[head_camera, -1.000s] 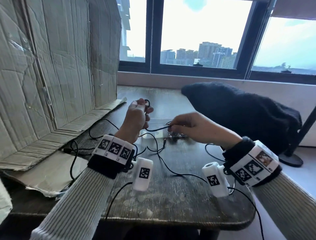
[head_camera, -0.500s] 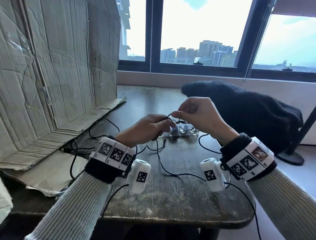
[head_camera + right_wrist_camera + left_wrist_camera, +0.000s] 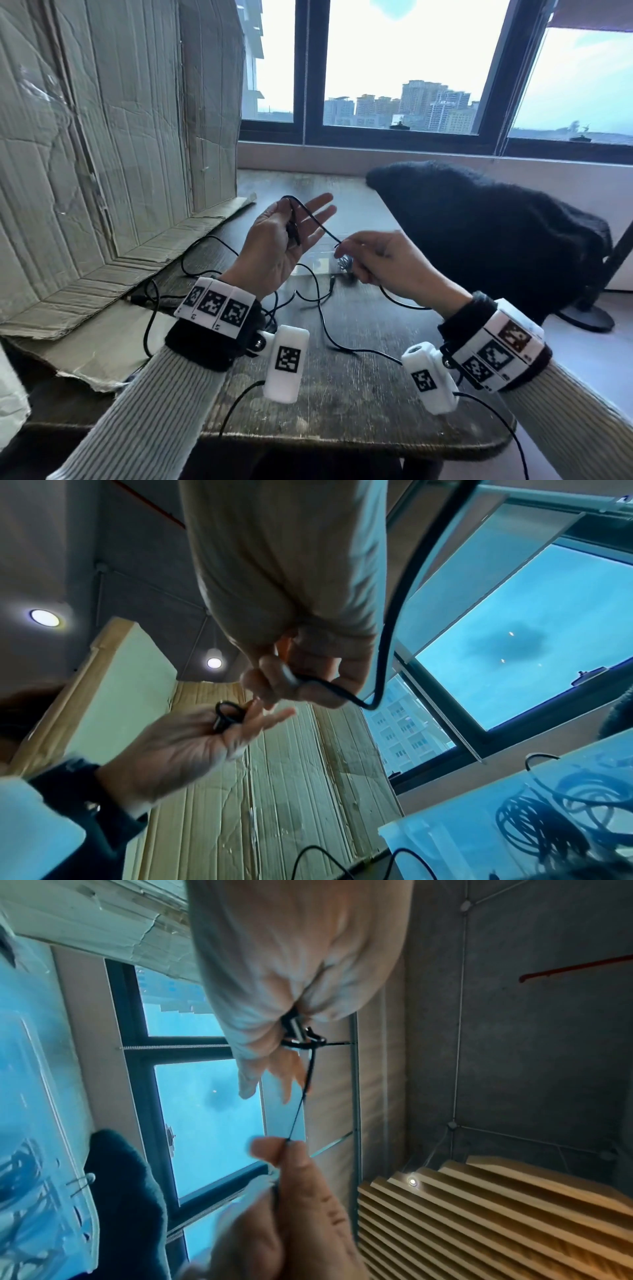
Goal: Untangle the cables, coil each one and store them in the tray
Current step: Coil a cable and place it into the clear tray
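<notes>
A thin black cable (image 3: 317, 222) runs taut between my two hands above the dark wooden table (image 3: 359, 394). My left hand (image 3: 274, 246) is raised palm-up with its fingers spread straight, and its thumb pins the cable's plug end and a small loop (image 3: 296, 1034) against the palm. My right hand (image 3: 387, 263) pinches the cable (image 3: 383, 669) between thumb and forefinger a short way to the right, and the rest hangs below it to the table. The clear plastic tray (image 3: 318, 263) lies behind the hands; coiled black cables (image 3: 534, 818) lie in it.
Loose black cable (image 3: 322, 308) trails over the table toward the front edge (image 3: 342, 442). Flattened cardboard (image 3: 102, 137) stands along the left. A black fuzzy garment (image 3: 479, 233) fills the right rear, with a stand's round base (image 3: 589, 318) beyond it.
Both hands have lifted from just above the tray. The left hand turned palm-up and spread its fingers, and the cable now stretches between the hands.
</notes>
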Motion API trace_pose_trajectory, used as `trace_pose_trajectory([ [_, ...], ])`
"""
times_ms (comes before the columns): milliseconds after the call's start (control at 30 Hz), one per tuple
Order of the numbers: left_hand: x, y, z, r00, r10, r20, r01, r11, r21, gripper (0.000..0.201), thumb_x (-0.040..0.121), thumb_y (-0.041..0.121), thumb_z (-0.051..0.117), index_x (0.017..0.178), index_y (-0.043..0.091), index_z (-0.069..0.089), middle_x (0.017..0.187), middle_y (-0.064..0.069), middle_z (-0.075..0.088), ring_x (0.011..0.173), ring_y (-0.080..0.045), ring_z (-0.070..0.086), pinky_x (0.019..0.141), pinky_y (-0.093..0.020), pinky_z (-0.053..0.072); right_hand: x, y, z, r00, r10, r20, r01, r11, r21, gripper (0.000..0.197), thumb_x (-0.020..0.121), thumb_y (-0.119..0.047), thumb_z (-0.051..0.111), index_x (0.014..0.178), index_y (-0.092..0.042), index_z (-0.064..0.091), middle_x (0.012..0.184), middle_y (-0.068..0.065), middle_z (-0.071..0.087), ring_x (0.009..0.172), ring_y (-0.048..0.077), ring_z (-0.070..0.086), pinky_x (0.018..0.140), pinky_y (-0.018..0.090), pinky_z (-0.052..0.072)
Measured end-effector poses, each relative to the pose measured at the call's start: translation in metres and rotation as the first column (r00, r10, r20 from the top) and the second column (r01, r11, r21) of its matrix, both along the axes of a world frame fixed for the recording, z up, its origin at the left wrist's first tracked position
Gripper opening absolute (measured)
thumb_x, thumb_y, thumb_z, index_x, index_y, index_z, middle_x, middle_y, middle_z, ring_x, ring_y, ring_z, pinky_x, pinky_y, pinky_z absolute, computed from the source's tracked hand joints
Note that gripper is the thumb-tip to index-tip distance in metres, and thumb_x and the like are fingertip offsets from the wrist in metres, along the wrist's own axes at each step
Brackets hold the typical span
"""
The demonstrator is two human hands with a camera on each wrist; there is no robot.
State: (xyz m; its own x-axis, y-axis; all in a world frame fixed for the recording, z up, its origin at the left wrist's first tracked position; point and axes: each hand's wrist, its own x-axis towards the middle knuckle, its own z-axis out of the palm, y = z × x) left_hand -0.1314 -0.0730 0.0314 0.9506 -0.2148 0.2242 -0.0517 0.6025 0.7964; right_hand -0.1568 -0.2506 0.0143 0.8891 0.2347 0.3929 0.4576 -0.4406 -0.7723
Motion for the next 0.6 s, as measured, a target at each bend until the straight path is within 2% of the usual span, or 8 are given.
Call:
trace_pose_trajectory([
  [100, -0.003, -0.003, -0.001, 0.997, -0.038, -0.061, 0.03, 0.991, -0.127, 0.03, 0.106, 0.018, 0.024, 0.084, 0.011, 0.044, 0.065, 0.001, 0.059, 0.065, -0.013, 0.067, 0.083, -0.047, 0.055, 0.001, 0.003, -0.01, 0.998, 0.042, -0.035, -0.044, 0.998, -0.048, 0.025, 0.095, -0.037, 0.054, 0.082, -0.024, 0.071, 0.047, -0.005, 0.043, 0.045, 0.013, 0.034, 0.049, 0.025, 0.031],
  [167, -0.001, -0.003, -0.001, 0.995, -0.019, -0.103, 0.003, 0.987, -0.158, 0.028, 0.104, 0.012, 0.025, 0.081, 0.015, 0.041, 0.061, 0.004, 0.039, 0.047, -0.006, 0.043, 0.057, -0.031, 0.055, -0.002, 0.003, -0.012, 0.993, 0.087, -0.08, -0.096, 0.988, -0.117, 0.033, 0.09, -0.05, 0.054, 0.083, -0.023, 0.073, 0.052, 0.0, 0.042, 0.047, 0.016, 0.034, 0.05, 0.028, 0.029],
  [267, 0.003, -0.001, -0.001, 0.99, 0.128, -0.051, -0.126, 0.991, 0.046, 0.025, 0.104, 0.014, 0.025, 0.086, 0.016, 0.041, 0.061, 0.005, 0.031, 0.043, -0.005, 0.026, 0.036, -0.016, 0.026, -0.01, 0.001, -0.007, 0.992, 0.098, -0.085, -0.119, 0.946, -0.302, 0.03, 0.092, -0.045, 0.055, 0.08, -0.024, 0.074, 0.051, -0.01, 0.045, 0.051, 0.012, 0.039, 0.052, 0.026, 0.032],
  [333, 0.006, 0.0, -0.004, 0.982, 0.175, 0.073, -0.188, 0.942, 0.279, 0.023, 0.105, 0.021, 0.027, 0.093, 0.015, 0.045, 0.063, 0.004, 0.035, 0.041, -0.004, 0.028, 0.036, -0.016, 0.024, -0.012, -0.001, 0.001, 0.994, 0.079, -0.075, -0.1, 0.941, -0.324, 0.02, 0.093, -0.029, 0.059, 0.08, -0.023, 0.074, 0.058, -0.012, 0.055, 0.058, 0.012, 0.045, 0.058, 0.027, 0.036],
  [400, 0.01, 0.0, -0.011, 0.964, 0.141, 0.226, -0.239, 0.832, 0.5, 0.025, 0.105, 0.024, 0.028, 0.099, 0.013, 0.05, 0.066, 0.003, 0.043, 0.042, -0.003, 0.033, 0.037, -0.016, 0.028, -0.013, -0.003, 0.009, 0.996, 0.079, -0.047, -0.091, 0.922, -0.377, 0.015, 0.093, -0.02, 0.06, 0.084, -0.024, 0.071, 0.067, -0.016, 0.063, 0.062, 0.007, 0.054, 0.064, 0.024, 0.042],
  [500, 0.015, 0.0, -0.022, 0.881, -0.007, 0.473, -0.392, 0.549, 0.738, 0.029, 0.104, 0.025, 0.03, 0.096, 0.019, 0.057, 0.072, 0.007, 0.061, 0.047, -0.009, 0.041, 0.043, -0.018, 0.034, -0.018, -0.004, 0.019, 0.996, 0.073, 0.06, -0.037, 0.886, -0.461, 0.015, 0.092, -0.026, 0.059, 0.085, -0.02, 0.071, 0.077, 0.001, 0.071, 0.071, 0.024, 0.063, 0.069, 0.04, 0.051],
  [567, 0.014, -0.002, -0.025, 0.829, -0.15, 0.538, -0.463, 0.356, 0.812, 0.034, 0.103, 0.028, 0.031, 0.09, 0.021, 0.062, 0.075, 0.008, 0.068, 0.055, -0.01, 0.05, 0.051, -0.019, 0.036, -0.024, -0.003, 0.026, 0.985, 0.059, 0.163, 0.027, 0.877, -0.48, 0.019, 0.089, -0.034, 0.059, 0.079, -0.025, 0.073, 0.071, 0.004, 0.07, 0.06, 0.022, 0.06, 0.065, 0.039, 0.051],
  [600, 0.012, -0.005, -0.027, 0.815, -0.209, 0.541, -0.463, 0.326, 0.824, 0.037, 0.103, 0.028, 0.032, 0.085, 0.02, 0.063, 0.074, 0.007, 0.069, 0.059, -0.009, 0.053, 0.055, -0.02, 0.036, -0.026, -0.003, 0.028, 0.978, 0.049, 0.203, 0.053, 0.881, -0.471, 0.019, 0.088, -0.034, 0.061, 0.076, -0.026, 0.073, 0.067, 0.005, 0.069, 0.055, 0.019, 0.057, 0.062, 0.038, 0.051],
])
